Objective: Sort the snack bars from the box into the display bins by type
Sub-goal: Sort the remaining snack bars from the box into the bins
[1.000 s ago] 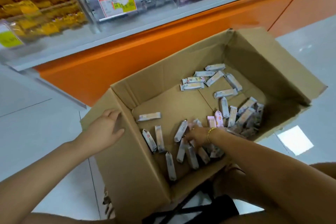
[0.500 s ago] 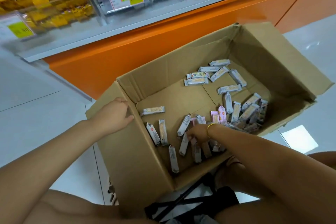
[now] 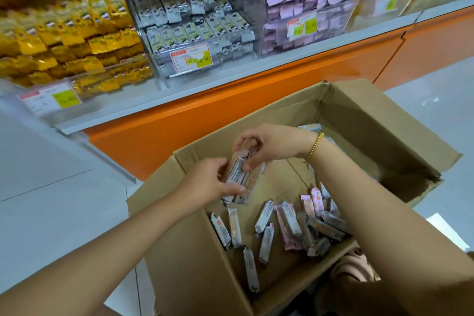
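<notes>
Cardboard box (image 3: 195, 277): loose bars (image 3: 291, 223) at 5 o'clock.
Right hand (image 3: 277, 143): grips bundle of bars (image 3: 239, 174).
Left hand (image 3: 211, 183): pinches same bundle.

An orange counter front (image 3: 230, 115) is running across the middle of the view, rising toward the right. A pale grey ledge (image 3: 184, 90) is lying along its top edge and jutting out over it. A slanting joint (image 3: 389, 56) is splitting the counter front into panels near its right end. Below the counter front, a glossy pale tiled floor (image 3: 51, 213) is spreading out, with a thin dark seam (image 3: 46, 185) crossing it on the left. Well right of the counter front, a bright rectangular patch (image 3: 447, 228) is glaring on the floor, perhaps a reflected ceiling light.
</notes>
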A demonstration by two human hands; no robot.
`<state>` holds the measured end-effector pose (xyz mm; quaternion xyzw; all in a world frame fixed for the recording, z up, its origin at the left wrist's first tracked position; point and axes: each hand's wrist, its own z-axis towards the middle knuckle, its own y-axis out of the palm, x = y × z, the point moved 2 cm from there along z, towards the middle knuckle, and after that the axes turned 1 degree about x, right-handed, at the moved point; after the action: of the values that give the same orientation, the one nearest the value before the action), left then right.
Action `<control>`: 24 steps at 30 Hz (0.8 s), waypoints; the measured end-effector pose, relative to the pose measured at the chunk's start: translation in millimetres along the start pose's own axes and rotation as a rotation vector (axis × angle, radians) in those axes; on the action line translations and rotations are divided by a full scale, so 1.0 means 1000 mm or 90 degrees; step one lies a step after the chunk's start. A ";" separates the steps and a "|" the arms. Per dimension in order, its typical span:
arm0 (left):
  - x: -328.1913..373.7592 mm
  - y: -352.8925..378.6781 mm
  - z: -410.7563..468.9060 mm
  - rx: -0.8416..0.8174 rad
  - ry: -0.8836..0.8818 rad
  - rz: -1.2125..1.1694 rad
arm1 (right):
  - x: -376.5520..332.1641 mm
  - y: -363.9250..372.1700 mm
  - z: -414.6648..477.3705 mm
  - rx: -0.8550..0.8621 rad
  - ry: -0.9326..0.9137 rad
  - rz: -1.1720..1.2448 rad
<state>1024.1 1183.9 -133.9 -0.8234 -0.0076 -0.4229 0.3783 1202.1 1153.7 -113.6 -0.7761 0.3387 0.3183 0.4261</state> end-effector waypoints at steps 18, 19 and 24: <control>0.005 -0.048 -0.003 -0.135 -0.115 -0.756 | 0.003 -0.057 -0.036 0.032 -0.213 0.294; 0.007 -0.048 -0.003 -0.143 -0.112 -0.754 | 0.001 -0.058 -0.038 0.020 -0.237 0.318; 0.015 -0.044 -0.005 -0.259 -0.090 -0.758 | -0.002 -0.051 -0.037 -0.052 -0.308 0.348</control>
<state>1015.6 1207.4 -93.8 -0.7593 -0.4091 -0.4986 -0.0872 1248.8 1142.4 -73.3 -0.5753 0.4103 0.6080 0.3619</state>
